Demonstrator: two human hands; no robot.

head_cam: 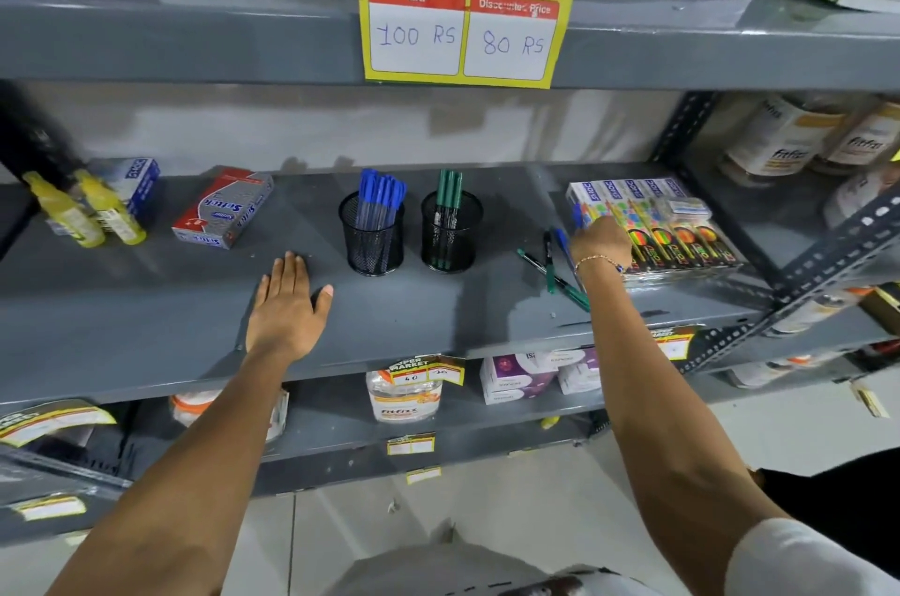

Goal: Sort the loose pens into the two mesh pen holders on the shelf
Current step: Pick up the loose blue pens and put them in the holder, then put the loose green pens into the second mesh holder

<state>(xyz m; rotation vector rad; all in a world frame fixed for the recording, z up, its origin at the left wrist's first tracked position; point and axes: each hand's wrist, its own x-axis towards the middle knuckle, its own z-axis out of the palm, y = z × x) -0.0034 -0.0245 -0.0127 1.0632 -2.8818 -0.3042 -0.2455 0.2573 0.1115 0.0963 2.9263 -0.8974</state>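
Grey steel shelving [146,303] fills the frame in a shop aisle, where a person leans in with both bare arms stretched toward the middle shelf. At its centre stand 2 black mesh pen holders side by side but not touching: the left holder [372,239] is packed with blue-capped pens [381,201], the right holder [449,237] carries 3 green pens [449,194], all standing upright or nearly so. The left hand [287,303] lies flat on the bare shelf surface just left of the blue holder, palm down, fingers together and thumb spread, gripping nothing. The right hand [600,241], a thin bracelet [596,260] at its wrist, reaches to the loose pens [553,271] lying crossed on the shelf to the right of the holders, beside a shrink-wrapped pack of coloured boxes [657,228]; its fingers curl downward by a blue pen [578,214], and whether they have closed on it cannot be told from this angle. At least 2 green pens and 1 blue one lie beside the wrist. Further left sit a red and grey box [224,207] and 2 yellow bottles [87,213]. A yellow and green price card [465,1] hangs from the shelf above, reading 100 RS and 80 RS.
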